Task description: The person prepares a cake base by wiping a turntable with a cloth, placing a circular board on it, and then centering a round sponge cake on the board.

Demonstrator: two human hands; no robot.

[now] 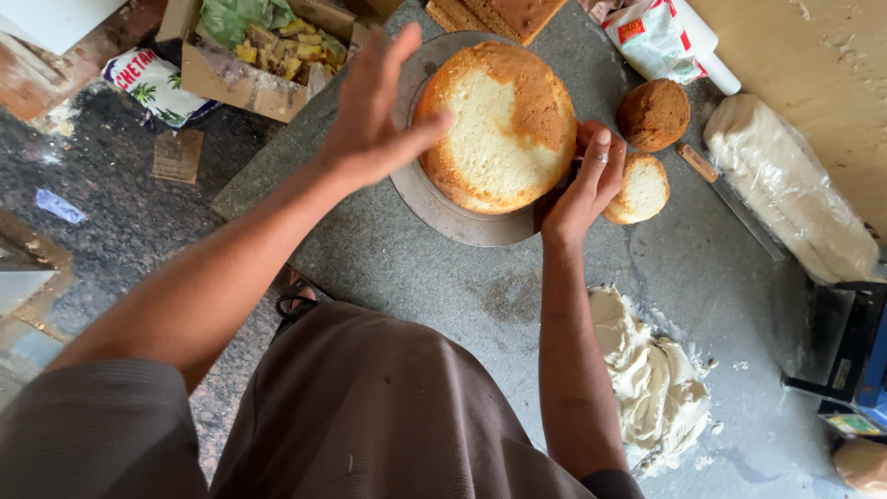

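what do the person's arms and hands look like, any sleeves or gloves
Both hands are bare: no gloves, rings, watch or bands show on the left hand or the right hand. The forearms are uncovered too. Short sleeves of a grey-brown ribbed fabric shirt end above the elbows, and the left sleeve shows fine ribbing.

The sponge cake (504, 125) sits on a turntable (434, 208), two small cakes (652, 114) apparently just right.

One large sponge cake (504, 125), two small cakes (653, 114) (640, 189), one knife (730, 199).
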